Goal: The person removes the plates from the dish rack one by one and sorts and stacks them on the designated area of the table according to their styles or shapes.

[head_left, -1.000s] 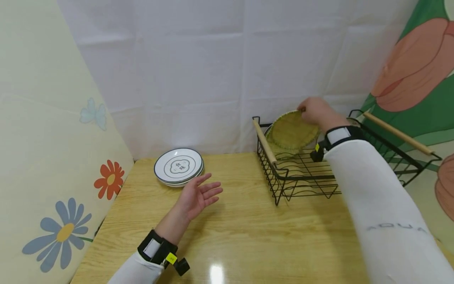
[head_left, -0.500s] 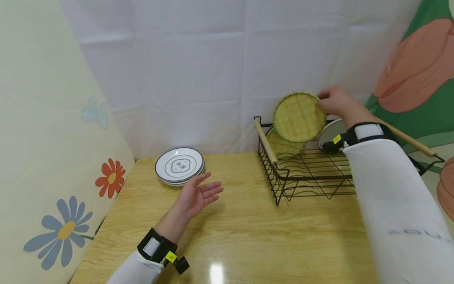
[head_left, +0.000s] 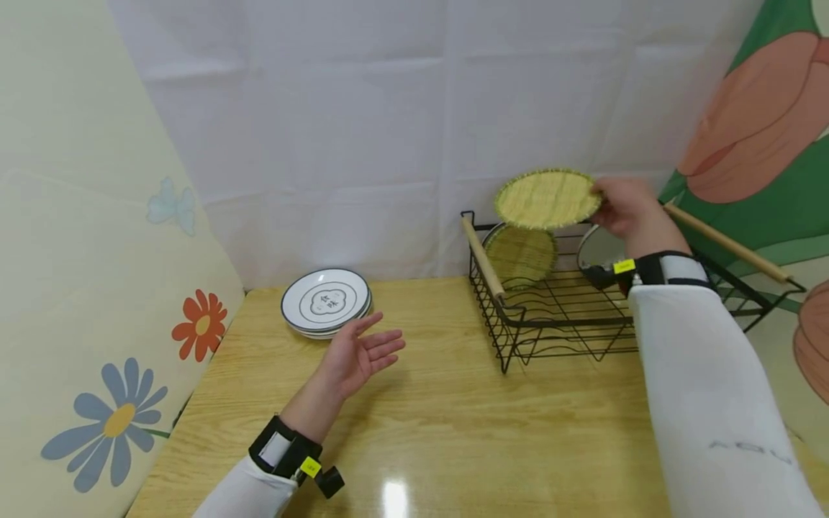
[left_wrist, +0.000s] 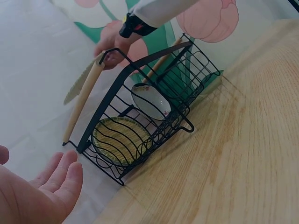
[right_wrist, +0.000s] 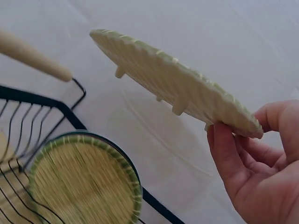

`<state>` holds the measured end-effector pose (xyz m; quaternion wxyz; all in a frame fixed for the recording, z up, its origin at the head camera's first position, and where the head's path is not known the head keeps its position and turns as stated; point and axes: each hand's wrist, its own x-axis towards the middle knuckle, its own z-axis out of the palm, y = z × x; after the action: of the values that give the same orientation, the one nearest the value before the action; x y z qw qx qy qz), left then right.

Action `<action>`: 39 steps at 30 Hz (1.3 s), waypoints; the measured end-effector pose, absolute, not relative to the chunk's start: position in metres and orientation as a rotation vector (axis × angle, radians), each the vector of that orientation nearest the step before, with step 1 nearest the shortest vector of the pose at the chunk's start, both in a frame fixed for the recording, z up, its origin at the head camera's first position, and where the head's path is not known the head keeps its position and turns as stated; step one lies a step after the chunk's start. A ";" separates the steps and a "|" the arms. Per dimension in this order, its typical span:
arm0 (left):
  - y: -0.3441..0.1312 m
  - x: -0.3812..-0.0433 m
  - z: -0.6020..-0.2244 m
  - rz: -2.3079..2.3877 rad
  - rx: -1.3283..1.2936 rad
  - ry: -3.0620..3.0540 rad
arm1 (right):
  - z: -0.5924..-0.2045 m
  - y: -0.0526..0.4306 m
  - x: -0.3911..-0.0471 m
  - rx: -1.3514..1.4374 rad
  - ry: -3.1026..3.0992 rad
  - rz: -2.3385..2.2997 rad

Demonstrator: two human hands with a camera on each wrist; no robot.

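Note:
A round woven-look plate (head_left: 547,199), yellow-green with a stitched rim, is pinched at its right edge by my right hand (head_left: 627,205). It is held tilted nearly flat above the black wire dish rack (head_left: 563,324). Small feet show on its underside in the right wrist view, with my thumb on one face and fingers on the other. A second woven-look plate (right_wrist: 86,182) leans upright in the rack's left end. My left hand (head_left: 359,360) has its fingers extended, palm turned up, beside a stack of white plates (head_left: 327,302) with dark rims.
A white dish with a floral pattern (left_wrist: 150,100) stands in the rack, farther right. Wooden handles (head_left: 482,257) rise at both rack ends. A white cloth (head_left: 350,144) hangs behind the wooden table (head_left: 440,432), and flower-printed panels flank both sides.
My right hand has lifted the woven-look plate out of the rack, shifted right and tipped it from upright to nearly flat. The left hand has stayed in place.

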<state>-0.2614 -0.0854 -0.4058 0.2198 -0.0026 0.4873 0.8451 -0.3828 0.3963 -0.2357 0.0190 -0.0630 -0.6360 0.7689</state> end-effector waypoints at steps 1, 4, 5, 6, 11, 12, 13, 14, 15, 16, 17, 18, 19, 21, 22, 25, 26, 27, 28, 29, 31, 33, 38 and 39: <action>-0.086 -0.262 -0.406 2.337 -0.008 1.348 | -0.238 0.395 -0.382 -0.209 -1.907 2.471; -0.086 -0.263 -0.405 2.336 -0.015 1.339 | -0.246 0.392 -0.377 -0.230 -1.697 2.710; -0.087 -0.263 -0.405 2.337 -0.016 1.337 | -0.249 0.391 -0.375 -0.231 -1.636 2.772; -0.087 -0.263 -0.405 2.338 -0.017 1.333 | -0.251 0.389 -0.373 -0.233 -1.583 2.822; -0.087 -0.263 -0.405 2.347 -0.022 1.322 | -0.264 0.375 -0.362 -0.207 -1.415 2.911; -0.086 -0.263 -0.405 2.347 -0.024 1.323 | -0.266 0.371 -0.359 -0.194 -1.395 2.912; -0.086 -0.263 -0.405 2.347 -0.025 1.324 | -0.268 0.367 -0.356 -0.173 -1.390 2.900; -0.086 -0.263 -0.404 2.347 -0.028 1.324 | -0.270 0.363 -0.352 -0.154 -1.385 2.885; -0.086 -0.263 -0.404 2.347 -0.028 1.326 | -0.272 0.359 -0.349 -0.122 -1.400 2.863; -0.086 -0.262 -0.404 2.348 -0.025 1.327 | -0.273 0.355 -0.345 -0.082 -1.411 2.845; -0.087 -0.262 -0.404 2.348 -0.021 1.329 | -0.275 0.351 -0.342 -0.037 -1.406 2.843; -0.087 -0.262 -0.404 2.349 -0.017 1.329 | -0.276 0.347 -0.339 0.008 -1.389 2.851; -0.087 -0.262 -0.404 2.350 -0.015 1.328 | -0.278 0.343 -0.336 0.052 -1.372 2.861; -0.088 -0.262 -0.404 2.352 -0.013 1.330 | -0.280 0.336 -0.331 0.133 -1.328 2.896; -0.088 -0.262 -0.404 2.353 -0.013 1.330 | -0.281 0.332 -0.328 0.160 -1.284 2.928; -0.089 -0.262 -0.404 2.355 -0.020 1.327 | -0.284 0.321 -0.319 0.233 -1.203 2.989; -0.089 -0.262 -0.404 2.355 -0.019 1.327 | -0.286 0.316 -0.316 0.258 -1.198 2.996; -0.089 -0.262 -0.404 2.355 -0.017 1.325 | -0.287 0.312 -0.312 0.279 -1.189 3.003; -0.090 -0.262 -0.404 2.355 -0.015 1.324 | -0.288 0.308 -0.308 0.304 -1.185 3.007; -0.090 -0.262 -0.403 2.355 -0.011 1.323 | -0.289 0.304 -0.304 0.319 -1.195 3.001; -0.090 -0.261 -0.403 2.356 -0.006 1.324 | -0.292 0.296 -0.297 0.350 -1.204 2.994; -0.089 -0.261 -0.402 2.359 -0.011 1.327 | -0.295 0.289 -0.290 0.370 -1.215 2.995; -0.088 -0.261 -0.402 2.365 -0.029 1.329 | -0.305 0.276 -0.278 0.396 -1.289 2.989; -0.089 -0.261 -0.402 2.364 -0.028 1.331 | -0.306 0.274 -0.276 0.396 -1.309 2.982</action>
<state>-0.2611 -0.0886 -0.4018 0.2124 -0.0100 0.4793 0.8515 -0.2762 0.2744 -0.3064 -0.0695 0.1205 -0.3981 0.9067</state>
